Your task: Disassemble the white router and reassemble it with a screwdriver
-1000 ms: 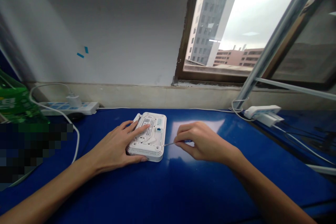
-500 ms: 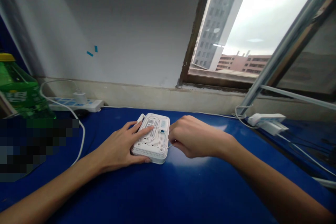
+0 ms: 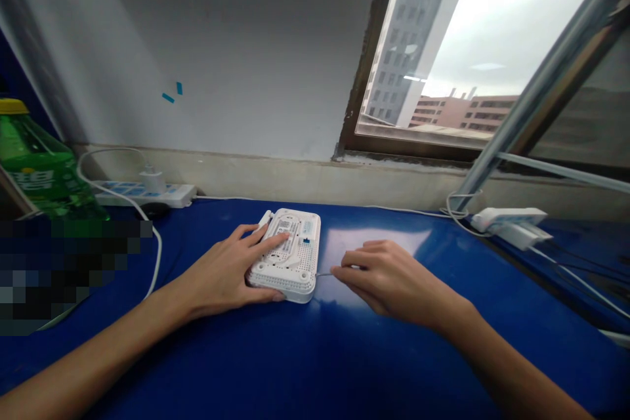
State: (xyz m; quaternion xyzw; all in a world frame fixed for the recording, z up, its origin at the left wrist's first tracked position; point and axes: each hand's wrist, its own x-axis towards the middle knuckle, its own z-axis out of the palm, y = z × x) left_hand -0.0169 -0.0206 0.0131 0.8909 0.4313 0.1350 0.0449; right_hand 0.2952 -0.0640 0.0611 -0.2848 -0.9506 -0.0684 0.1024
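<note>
A white router (image 3: 293, 262) lies on the blue tabletop with its vented, labelled underside up. A short white antenna (image 3: 264, 219) sticks out at its far left side. My left hand (image 3: 231, 269) grips the router from the left, thumb along the near edge and forefinger laid over the label. To the right of the router is my right hand (image 3: 381, 275), its thumb and forefinger pinched on a thin grey cord or rod (image 3: 323, 273). That thin piece reaches to the router's near right side. Whether it is plugged in there I cannot tell.
A green bottle (image 3: 42, 170) stands at the far left. Near it a power strip (image 3: 172, 195) with a white charger (image 3: 152, 178) lies against the wall, its cable looping forward. Another power strip (image 3: 512, 218) with plugs is at the right, by a metal pole (image 3: 497, 138).
My right hand has moved right and slightly nearer, away from the router's side, exposing more of the thin grey piece. My left hand and the router have barely moved.
</note>
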